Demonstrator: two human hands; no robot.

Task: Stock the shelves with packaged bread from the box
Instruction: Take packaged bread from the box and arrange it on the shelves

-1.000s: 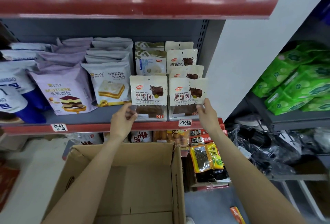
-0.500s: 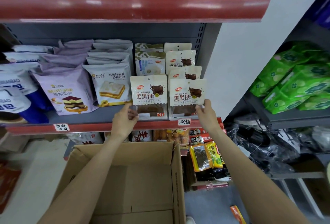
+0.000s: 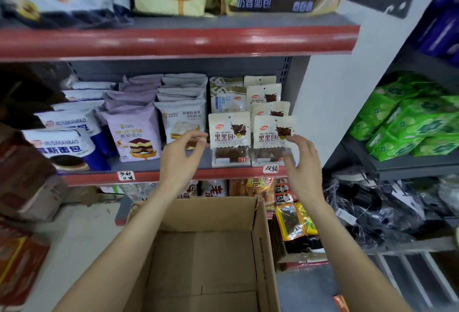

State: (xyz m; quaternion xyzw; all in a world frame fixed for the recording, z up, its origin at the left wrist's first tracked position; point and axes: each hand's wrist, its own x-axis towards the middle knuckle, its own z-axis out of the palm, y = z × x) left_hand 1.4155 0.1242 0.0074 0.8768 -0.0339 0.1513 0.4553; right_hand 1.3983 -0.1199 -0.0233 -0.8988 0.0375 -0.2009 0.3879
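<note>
We see two front chocolate bread packs [image 3: 229, 137] [image 3: 273, 139] standing upright at the near right edge of the middle shelf [image 3: 139, 177], with the left hand [image 3: 180, 160] and right hand [image 3: 301, 162] relaxed, grasping nothing, just beside them above the cardboard box [image 3: 206, 244].

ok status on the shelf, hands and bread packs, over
Left hand and right hand open, holding nothing. Two front chocolate bread packs upright at middle shelf edge. Cardboard box shows no packs. Nothing blocking.
</note>
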